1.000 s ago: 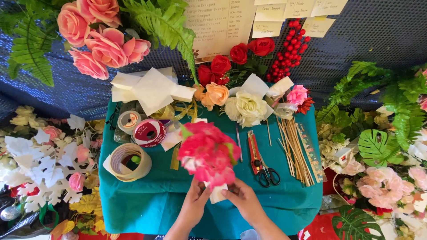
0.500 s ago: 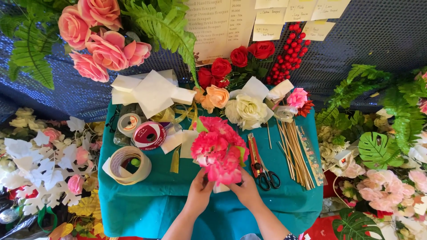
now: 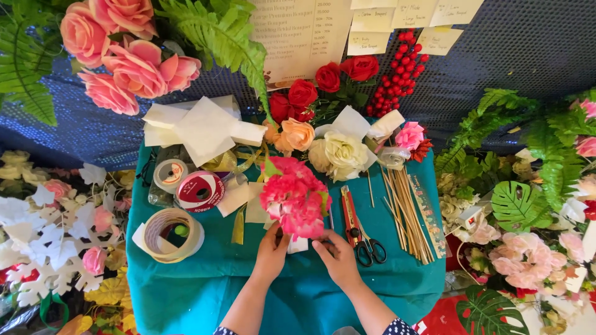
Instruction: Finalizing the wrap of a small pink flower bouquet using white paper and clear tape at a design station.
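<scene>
I've got the pink flower cluster [image 3: 293,197] in the middle of the teal table [image 3: 186,291], its base wrapped in white paper [image 3: 299,244]. My left hand [image 3: 273,247] pinches the wrap from the seven o'clock side, fingers closed on it; my right hand [image 3: 334,254] presses in at five o'clock, fingertips together on the paper edge. Scissors [image 3: 366,242] with red handles lie at three o'clock, just beside, with the wooden sticks [image 3: 406,211] beyond. Tape rolls [image 3: 169,231] sit out at nine. My worry: if my pinch loosens, the wrap may spring open and the blooms splay.
</scene>
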